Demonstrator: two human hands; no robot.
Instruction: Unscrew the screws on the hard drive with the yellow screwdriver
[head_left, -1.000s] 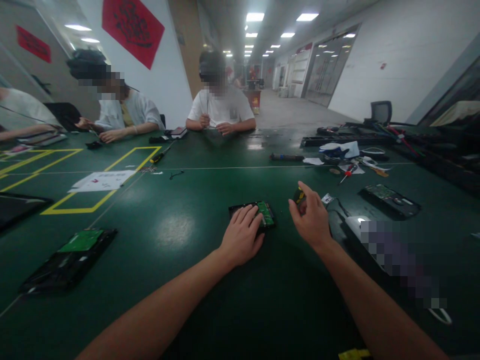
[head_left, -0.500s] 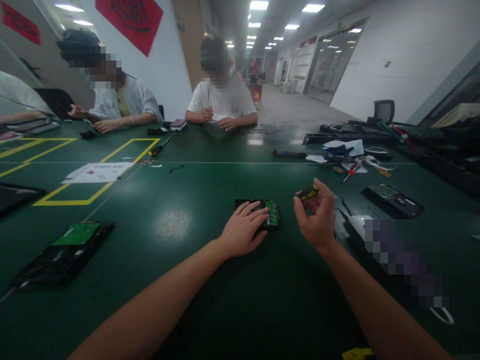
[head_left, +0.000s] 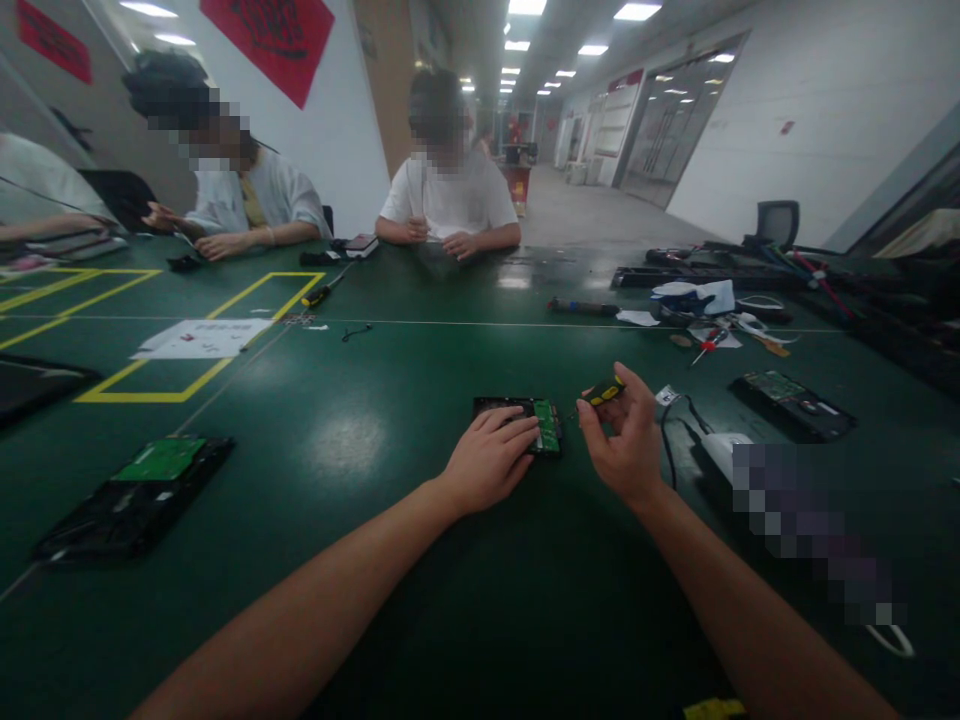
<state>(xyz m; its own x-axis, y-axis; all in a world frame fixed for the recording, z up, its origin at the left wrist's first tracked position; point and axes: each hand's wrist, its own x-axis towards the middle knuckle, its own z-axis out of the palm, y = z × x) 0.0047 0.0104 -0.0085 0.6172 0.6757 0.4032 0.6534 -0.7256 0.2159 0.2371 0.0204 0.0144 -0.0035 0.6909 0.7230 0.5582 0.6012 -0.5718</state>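
My left hand [head_left: 487,458] lies flat across a hard drive [head_left: 549,428], its fingers stretched over the dark casing. The drive's green circuit board shows beyond my fingertips, while the rest is partly covered. To the right, my right hand [head_left: 626,440] is closed around a screwdriver with a black and yellow handle [head_left: 604,391]. The screwdriver is tilted, its handle pinched between thumb and fingers above the table. Its thin shaft points down toward the drive's right end; the tip is too blurred to place exactly.
On the green table [head_left: 360,600], a similar board-bearing unit [head_left: 142,500] lies left and another [head_left: 793,403] right. A white power strip [head_left: 727,445] with a cable is beside my right forearm. Papers [head_left: 201,338] and another screwdriver [head_left: 316,296] lie farther back. People sit opposite.
My right hand with the screwdriver has shifted slightly left, closer to the hard drive. My left hand stays on the drive. The whole view has shifted a little.
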